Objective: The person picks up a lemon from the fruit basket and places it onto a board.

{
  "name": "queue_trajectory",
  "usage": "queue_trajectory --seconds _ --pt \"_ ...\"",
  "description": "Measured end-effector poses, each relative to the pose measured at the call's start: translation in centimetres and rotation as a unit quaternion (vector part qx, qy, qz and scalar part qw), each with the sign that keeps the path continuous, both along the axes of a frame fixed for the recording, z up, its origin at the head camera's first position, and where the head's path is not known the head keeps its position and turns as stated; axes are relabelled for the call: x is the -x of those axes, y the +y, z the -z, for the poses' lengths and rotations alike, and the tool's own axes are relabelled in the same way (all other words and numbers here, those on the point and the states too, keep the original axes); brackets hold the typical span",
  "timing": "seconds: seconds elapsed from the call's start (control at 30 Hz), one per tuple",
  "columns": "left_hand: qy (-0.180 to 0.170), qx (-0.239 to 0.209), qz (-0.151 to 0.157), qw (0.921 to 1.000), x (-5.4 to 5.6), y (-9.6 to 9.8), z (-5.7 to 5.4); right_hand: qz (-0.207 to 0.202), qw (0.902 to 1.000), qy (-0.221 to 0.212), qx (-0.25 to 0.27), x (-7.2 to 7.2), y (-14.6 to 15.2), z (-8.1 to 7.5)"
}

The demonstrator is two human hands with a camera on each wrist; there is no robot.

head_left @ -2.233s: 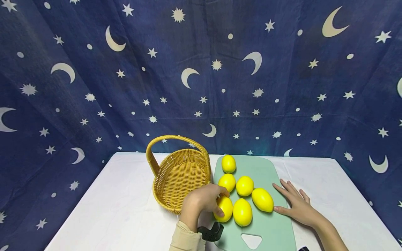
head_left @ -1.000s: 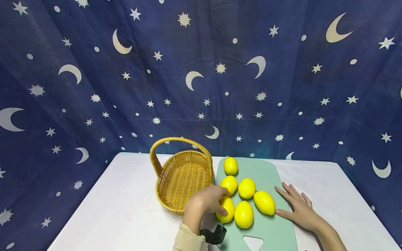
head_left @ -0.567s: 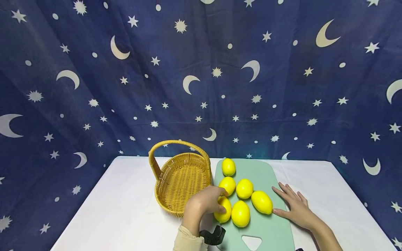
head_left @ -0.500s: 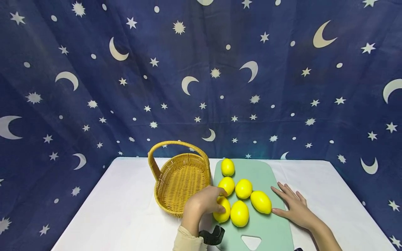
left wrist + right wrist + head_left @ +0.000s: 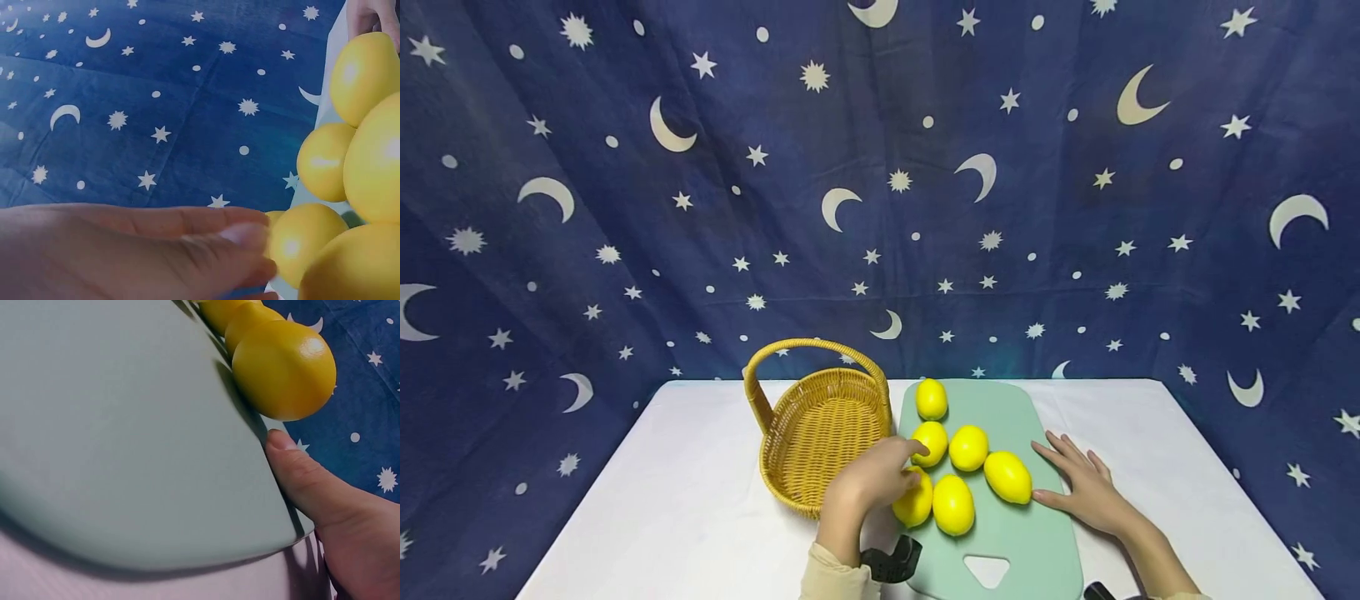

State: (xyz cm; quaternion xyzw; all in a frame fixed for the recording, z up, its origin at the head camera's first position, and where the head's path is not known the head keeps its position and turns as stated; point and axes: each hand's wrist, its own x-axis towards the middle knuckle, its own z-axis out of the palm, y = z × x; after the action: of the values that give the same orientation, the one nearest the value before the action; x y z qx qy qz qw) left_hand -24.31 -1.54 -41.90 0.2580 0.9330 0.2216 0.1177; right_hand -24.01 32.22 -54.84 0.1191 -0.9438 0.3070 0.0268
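Several yellow lemons [image 5: 953, 505] lie grouped on a pale green cutting board [image 5: 1033, 550]. My left hand [image 5: 867, 479] hovers at the board's left side, thumb and fingers extended over the edge of the front left lemon [image 5: 915, 503]. Nothing is held between them in the left wrist view, where the thumb [image 5: 244, 236] lies in front of the fingers. At the board's right edge my right hand [image 5: 1086, 493] rests with fingers spread. Its thumb [image 5: 300, 469] points at the rightmost lemon [image 5: 1008, 477], the tip right beside it.
An empty wicker basket [image 5: 827, 442] with a tall arched handle stands left of the board, partly behind my left hand. White cloth [image 5: 677, 500] covers the table. A blue curtain [image 5: 880, 208] with moons and stars hangs behind the far edge.
My left thumb and fingers have come off the front left lemon, lifting slightly up and back. The right hand keeps its place by the board. The head view has shifted a little.
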Motion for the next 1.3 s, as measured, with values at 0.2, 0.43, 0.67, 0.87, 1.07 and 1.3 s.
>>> queue_trajectory --seconds 0.2,0.43,0.67,0.87,1.07,1.3 --pt "0.046 -0.026 -0.012 0.9985 -0.6 -0.9 0.3 0.006 1.0 -0.005 0.005 0.6 -0.7 0.4" --pt "0.07 -0.016 -0.022 0.9972 -1.9 -1.5 1.1 0.026 0.9996 -0.008 0.011 1.0 -0.5 0.2" --pt "0.12 0.029 -0.024 0.9921 -3.1 -0.6 2.7 0.033 0.9994 0.002 0.005 0.9 0.1 0.4" --pt "0.195 0.082 -0.028 0.9768 -4.0 0.5 4.6 0.04 0.9991 0.012 -0.004 0.6 0.4 0.5" --pt "0.21 0.064 -0.048 0.9744 -4.3 1.0 5.5 0.04 0.9991 0.007 -0.009 0.1 0.2 0.4" --pt "0.194 0.012 -0.062 0.9789 -4.5 1.9 6.7 0.046 0.9988 0.003 -0.014 -0.3 0.1 0.5"
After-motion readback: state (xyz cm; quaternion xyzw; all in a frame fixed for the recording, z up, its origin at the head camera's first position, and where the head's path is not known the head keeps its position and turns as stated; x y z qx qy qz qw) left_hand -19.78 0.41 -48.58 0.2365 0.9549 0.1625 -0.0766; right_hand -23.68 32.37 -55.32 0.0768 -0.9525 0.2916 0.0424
